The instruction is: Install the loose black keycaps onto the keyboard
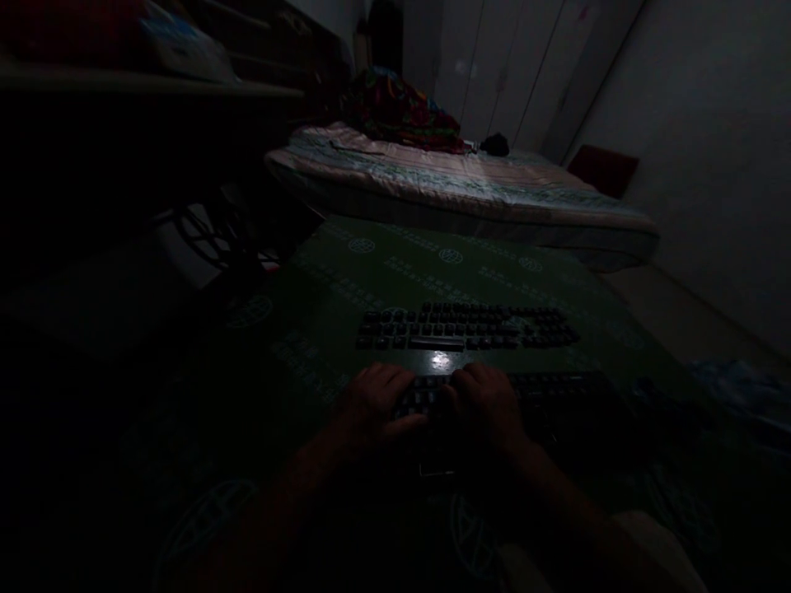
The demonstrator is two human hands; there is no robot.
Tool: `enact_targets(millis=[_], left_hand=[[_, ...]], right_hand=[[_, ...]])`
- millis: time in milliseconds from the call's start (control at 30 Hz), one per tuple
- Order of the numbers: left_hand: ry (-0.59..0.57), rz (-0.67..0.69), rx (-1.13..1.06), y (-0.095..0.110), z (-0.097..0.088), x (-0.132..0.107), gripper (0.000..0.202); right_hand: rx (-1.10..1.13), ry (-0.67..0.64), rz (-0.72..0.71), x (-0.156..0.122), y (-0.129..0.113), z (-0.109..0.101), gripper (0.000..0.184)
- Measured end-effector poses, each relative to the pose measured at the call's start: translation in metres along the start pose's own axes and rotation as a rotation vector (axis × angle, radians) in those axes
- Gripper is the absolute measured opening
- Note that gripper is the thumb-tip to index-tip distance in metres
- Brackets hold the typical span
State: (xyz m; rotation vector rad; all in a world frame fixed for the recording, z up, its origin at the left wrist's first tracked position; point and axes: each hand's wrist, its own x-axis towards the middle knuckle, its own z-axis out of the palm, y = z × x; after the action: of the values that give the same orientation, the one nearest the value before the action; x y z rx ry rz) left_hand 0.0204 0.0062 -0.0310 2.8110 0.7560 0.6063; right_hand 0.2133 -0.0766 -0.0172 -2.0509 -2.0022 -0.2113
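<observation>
The room is very dark. A black keyboard (565, 383) lies on a green printed table (321, 280). My left hand (374, 399) is closed around the keyboard's left end, with the thumb stretched along its near side. Over the keyboard's left-middle part, my right hand (485, 403) has its fingers curled down and pressed together. Anything at those fingertips is too dark to make out. Just beyond the keyboard, loose black keycaps (475, 317) are laid out in rows, and a long space bar keycap (436, 343) sits at their near side.
Past the table stands a bed with a striped mattress (494, 185) and a bunched dark red blanket (401, 111). A shelf (259, 86) runs along the left, with a black wheel-like frame (203, 235) below it. Crumpled cloth (735, 391) lies at the right.
</observation>
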Motion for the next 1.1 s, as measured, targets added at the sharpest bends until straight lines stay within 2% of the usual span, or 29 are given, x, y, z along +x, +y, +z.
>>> enact_targets(millis=[333,467,667,800,1000,1100], left_hand=[[0.004,-0.011,0.001,0.003,-0.001,-0.001,0.044],[-0.025,-0.020,0.004,0.005,-0.003,-0.001,0.046],[-0.012,-0.029,0.003,0.007,-0.003,-0.002,0.044],[0.000,-0.028,-0.009,0.007,-0.001,-0.004,0.045],[0.053,-0.031,0.009,0.004,0.006,-0.005,0.048],[0.052,-0.022,0.001,0.003,0.006,-0.005,0.047]], right_hand=[[-0.080,-0.334,0.038,0.022,-0.001,-0.022,0.031],[-0.110,-0.412,0.057,0.028,-0.005,-0.028,0.033],[-0.097,-0.438,0.075,0.032,-0.004,-0.027,0.035],[-0.024,-0.388,0.098,0.044,0.002,-0.026,0.031],[-0.072,-0.277,0.021,0.096,0.016,-0.020,0.027],[-0.130,-0.277,-0.019,0.128,0.020,-0.013,0.028]])
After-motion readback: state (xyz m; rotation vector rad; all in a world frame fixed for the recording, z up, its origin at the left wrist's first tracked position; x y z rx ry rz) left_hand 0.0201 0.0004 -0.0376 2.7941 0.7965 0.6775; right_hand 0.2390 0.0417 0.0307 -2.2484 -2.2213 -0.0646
